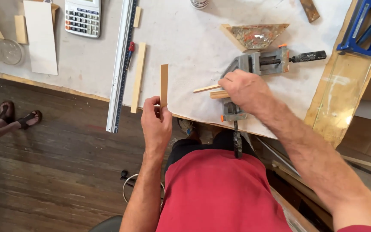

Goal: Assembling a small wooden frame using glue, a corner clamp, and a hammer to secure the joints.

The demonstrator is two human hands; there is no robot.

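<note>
Left hand point(156, 118) is pinching the lower end of a short flat wood strip point(164, 85), holding it upright over the near edge of the table point(185, 47); strip is not yet in any clamp, so judging by this it is waiting to be fitted; right hand point(245, 89) is closing over two thin wood pieces point(213, 91) at the corner clamp point(258, 64), fingers curled on them, grip looking firm; those pieces are sticking out left of the clamp jaws, seemingly seated there, though whether the clamp is tight I cannot tell; its near screw handle is hanging down over the table edge, the other handle pointing right; so joint work is looking part done, one strip left in hand.

Further out, a longer wood strip point(138, 77) is lying beside a long metal ruler point(121, 64), with a red-handled tool point(129, 53) touching the ruler; a triangular wooden frame point(256, 35) is lying just beyond the clamp, a mottled panel inside it.

Containers: a clear glass bowl point(4, 51) at far left, appearing empty; a small tin point(199, 3) at top edge, contents hidden; calculator point(82, 17) and white board point(41, 36) are lying far left.
</note>
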